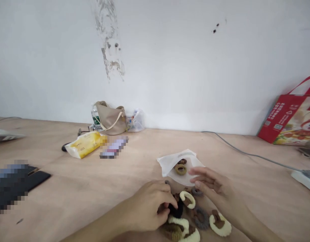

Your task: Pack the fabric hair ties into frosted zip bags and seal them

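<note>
My left hand (155, 205) is over a loose pile, with thumb and bent fingers closed on a black hair tie (178, 209). My right hand (216, 186) hovers by the right edge of a white translucent pouch (171, 164), fingers stretched and apart, nothing in them. Inside the pouch mouth lie an olive-tan hair tie (180, 169) and something brown. Around my hands are several fluffy hair ties: a cream one (191, 201) with a brown piece, a grey one (201, 218), another cream one (220, 229) at the right, and an olive one (176, 233) at the bottom.
On the wooden table (94, 188), a yellow tissue pack (86, 144) and a pixelated phone (114, 148) lie left. A beige handbag (111, 117) and a clear plastic bag (137, 120) stand by the wall. A red shopping bag (291, 117), grey cable (245, 152) and white power strip (305, 179) are right.
</note>
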Tool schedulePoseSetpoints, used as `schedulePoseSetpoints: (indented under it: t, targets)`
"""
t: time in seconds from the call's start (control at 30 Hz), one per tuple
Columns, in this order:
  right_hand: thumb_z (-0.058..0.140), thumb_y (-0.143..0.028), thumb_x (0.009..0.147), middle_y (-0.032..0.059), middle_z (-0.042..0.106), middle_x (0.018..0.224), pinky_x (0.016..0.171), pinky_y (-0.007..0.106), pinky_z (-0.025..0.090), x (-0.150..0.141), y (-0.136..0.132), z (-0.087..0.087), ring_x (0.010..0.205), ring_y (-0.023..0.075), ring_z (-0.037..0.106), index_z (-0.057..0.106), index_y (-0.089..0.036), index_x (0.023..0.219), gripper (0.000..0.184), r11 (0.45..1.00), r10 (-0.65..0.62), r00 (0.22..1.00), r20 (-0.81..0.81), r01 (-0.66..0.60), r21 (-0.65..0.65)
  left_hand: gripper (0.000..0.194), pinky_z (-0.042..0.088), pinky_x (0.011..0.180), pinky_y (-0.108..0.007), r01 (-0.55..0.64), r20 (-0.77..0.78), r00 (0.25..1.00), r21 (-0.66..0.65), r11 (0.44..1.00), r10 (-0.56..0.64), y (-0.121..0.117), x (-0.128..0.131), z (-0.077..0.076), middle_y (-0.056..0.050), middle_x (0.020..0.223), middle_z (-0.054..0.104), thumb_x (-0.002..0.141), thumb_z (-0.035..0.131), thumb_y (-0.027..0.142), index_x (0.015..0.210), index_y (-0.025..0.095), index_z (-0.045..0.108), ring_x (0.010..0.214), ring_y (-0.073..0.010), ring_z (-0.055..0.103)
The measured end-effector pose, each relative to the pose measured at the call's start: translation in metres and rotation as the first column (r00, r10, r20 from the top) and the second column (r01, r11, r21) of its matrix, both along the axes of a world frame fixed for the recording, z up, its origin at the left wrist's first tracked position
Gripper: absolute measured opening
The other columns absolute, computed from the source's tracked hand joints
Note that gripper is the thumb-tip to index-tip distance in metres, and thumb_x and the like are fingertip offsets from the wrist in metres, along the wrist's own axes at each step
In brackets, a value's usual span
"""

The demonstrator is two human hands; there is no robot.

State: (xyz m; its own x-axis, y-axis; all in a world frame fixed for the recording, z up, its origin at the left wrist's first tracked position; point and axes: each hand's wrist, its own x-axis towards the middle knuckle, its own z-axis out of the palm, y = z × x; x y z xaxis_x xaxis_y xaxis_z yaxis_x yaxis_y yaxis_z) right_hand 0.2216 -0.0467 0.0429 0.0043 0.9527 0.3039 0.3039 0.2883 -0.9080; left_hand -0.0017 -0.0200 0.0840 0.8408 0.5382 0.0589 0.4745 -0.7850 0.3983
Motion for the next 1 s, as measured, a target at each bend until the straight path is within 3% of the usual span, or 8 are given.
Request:
schedulePoseSetpoints:
  t: [0.07,0.23,0.4,0.57,0.63,0.73,0.87,1.0]
  targets:
    - [0.051,-0.032,0.087,0.0036,0.071,0.089,0.070,0.028,0.052,-0.005,-0.009,0.000,0.078,0.0175,0.066,0.065,-0.024,0.093,0.017,0.997,0.058,0.967,0.250,-0.067,0.029,0.029,0.043,0.075,-0.025,0.007,-0.029,1.000,0.031,0.999,-0.006,-0.001,0.000,-0.001,0.000,0.078,0.063,0.070,0.059,0.003,0.090,0.022,0.070,0.080,-0.0163,0.058]
    - [0.053,-0.012,0.080,-0.0008,0.067,0.081,0.063,0.024,0.046,-0.015,-0.018,-0.005,0.072,0.0158,0.062,0.061,-0.025,0.086,0.016,0.968,0.070,0.711,0.700,-0.217,0.124,0.019,0.042,0.081,-0.027,-0.015,-0.009,1.000,0.035,0.999,0.015,-0.001,-0.003,-0.001,0.000,0.083,0.065,0.075,0.059,0.009,0.088,0.021,0.066,0.085,-0.0174,0.058]
    - [0.046,-0.012,0.082,-0.0010,0.064,0.073,0.056,0.022,0.045,-0.012,-0.011,-0.006,0.062,0.0130,0.061,0.056,-0.024,0.082,0.016,0.917,-0.131,0.704,0.698,-0.182,0.355,0.014,0.042,0.077,-0.026,-0.070,0.055,0.996,0.023,0.997,0.069,-0.001,-0.006,0.008,0.001,0.078,0.061,0.078,0.057,0.011,0.086,0.021,0.061,0.081,-0.0174,0.056]
    - [0.041,-0.021,0.090,0.0083,0.066,0.110,0.072,0.032,0.052,-0.002,-0.002,-0.006,0.091,0.0214,0.066,0.055,-0.024,0.108,0.023,0.842,-0.420,0.715,0.558,0.079,0.533,0.012,0.042,0.074,-0.026,-0.096,0.117,0.989,0.028,0.995,0.093,-0.002,-0.005,0.010,-0.001,0.079,0.060,0.080,0.057,0.011,0.087,0.020,0.060,0.081,-0.0181,0.055]
    - [0.040,-0.022,0.091,0.0073,0.069,0.097,0.064,0.030,0.053,-0.001,-0.003,-0.006,0.078,0.0202,0.068,0.057,-0.023,0.105,0.023,0.880,-0.367,0.743,0.560,0.082,0.468,0.012,0.041,0.074,-0.027,-0.119,0.135,0.984,0.037,0.992,0.113,-0.002,-0.003,0.008,-0.001,0.078,0.060,0.081,0.056,0.011,0.087,0.020,0.060,0.082,-0.0187,0.054]
    - [0.040,-0.019,0.090,0.0028,0.069,0.080,0.057,0.024,0.052,-0.004,-0.009,-0.004,0.067,0.0158,0.066,0.059,-0.024,0.099,0.022,0.944,-0.127,0.825,0.550,-0.069,0.321,0.011,0.041,0.075,-0.028,-0.126,0.169,0.979,0.051,0.991,0.115,-0.004,0.000,0.005,-0.002,0.081,0.061,0.082,0.056,0.012,0.087,0.020,0.060,0.083,-0.0191,0.054]
    - [0.050,-0.014,0.080,0.0027,0.067,0.098,0.061,0.021,0.052,-0.016,-0.020,0.000,0.072,0.0148,0.065,0.055,-0.026,0.111,0.034,0.921,0.126,0.873,0.470,-0.280,0.272,0.012,0.040,0.080,-0.029,-0.026,0.263,0.965,0.064,0.998,0.009,-0.008,0.005,0.002,-0.004,0.090,0.062,0.083,0.055,0.010,0.088,0.019,0.060,0.089,-0.0186,0.055]
    - [0.050,-0.013,0.082,-0.0005,0.062,0.079,0.056,0.019,0.048,-0.022,-0.023,-0.002,0.064,0.0127,0.059,0.057,-0.025,0.093,0.018,0.910,0.129,0.864,0.486,-0.298,0.288,0.012,0.041,0.078,-0.028,-0.012,0.282,0.960,0.043,0.999,-0.001,-0.010,0.007,0.000,-0.004,0.084,0.062,0.085,0.054,0.010,0.085,0.019,0.062,0.087,-0.0180,0.055]
